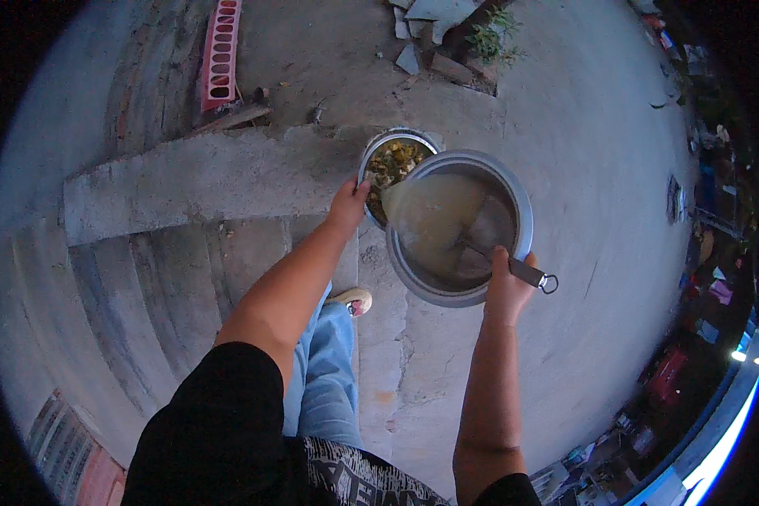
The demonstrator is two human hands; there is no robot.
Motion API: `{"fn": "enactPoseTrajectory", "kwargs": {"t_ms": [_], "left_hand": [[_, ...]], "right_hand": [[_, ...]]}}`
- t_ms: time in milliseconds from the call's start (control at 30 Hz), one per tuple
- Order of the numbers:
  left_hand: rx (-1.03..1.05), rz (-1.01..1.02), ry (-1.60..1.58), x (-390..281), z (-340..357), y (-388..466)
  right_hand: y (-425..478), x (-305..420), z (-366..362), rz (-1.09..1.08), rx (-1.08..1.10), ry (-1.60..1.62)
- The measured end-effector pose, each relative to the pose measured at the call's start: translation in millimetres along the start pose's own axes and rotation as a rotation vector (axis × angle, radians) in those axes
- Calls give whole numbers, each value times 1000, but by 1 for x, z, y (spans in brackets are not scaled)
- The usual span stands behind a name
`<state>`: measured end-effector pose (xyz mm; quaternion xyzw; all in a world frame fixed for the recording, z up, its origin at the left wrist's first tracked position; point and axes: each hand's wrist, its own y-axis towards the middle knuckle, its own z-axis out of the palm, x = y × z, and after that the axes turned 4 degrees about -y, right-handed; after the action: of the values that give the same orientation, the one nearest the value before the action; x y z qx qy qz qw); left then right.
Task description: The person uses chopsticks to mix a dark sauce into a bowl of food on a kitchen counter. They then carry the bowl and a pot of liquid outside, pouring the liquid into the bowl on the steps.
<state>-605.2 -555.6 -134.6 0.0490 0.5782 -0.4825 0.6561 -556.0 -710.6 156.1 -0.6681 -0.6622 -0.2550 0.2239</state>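
Observation:
My left hand (349, 205) grips the near left rim of a round metal bowl (362, 158). Yellow-green cooked food with pale pieces (392, 163) fills the bowl. A larger metal pot (524, 196) overlaps the bowl's right side, and my right hand (507, 284) holds this pot by its near right rim. Under my right thumb lies a utensil handle (528, 273) with a metal hanging ring; its head is hidden in the pot. Cloudy, pale liquid (446, 209) lies towards the pot's left side and shows across the rim there; whether it is running over I cannot tell.
Concrete steps (158, 278) descend on the left, beside a sloping concrete ledge (209, 180). A pink perforated strip (221, 57), broken slabs (408, 60), bricks (450, 68) and a small plant (496, 38) lie ahead. Mixed clutter (711, 209) lines the right edge. My shoe (354, 302) stands below.

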Motion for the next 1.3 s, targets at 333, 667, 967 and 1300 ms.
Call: {"fn": "enactPoseTrajectory", "kwargs": {"t_ms": [333, 667, 967, 1300], "left_hand": [[-20, -2, 270, -69, 7, -56], [-39, -47, 201, -83, 18, -84], [-112, 15, 413, -142, 13, -134], [-185, 253, 706, -186, 18, -142]], "right_hand": [[-8, 32, -38, -76, -1, -147], [-17, 58, -64, -156, -10, -193], [-20, 63, -98, -118, -9, -123], [-13, 44, -89, -37, -76, -266]]}}
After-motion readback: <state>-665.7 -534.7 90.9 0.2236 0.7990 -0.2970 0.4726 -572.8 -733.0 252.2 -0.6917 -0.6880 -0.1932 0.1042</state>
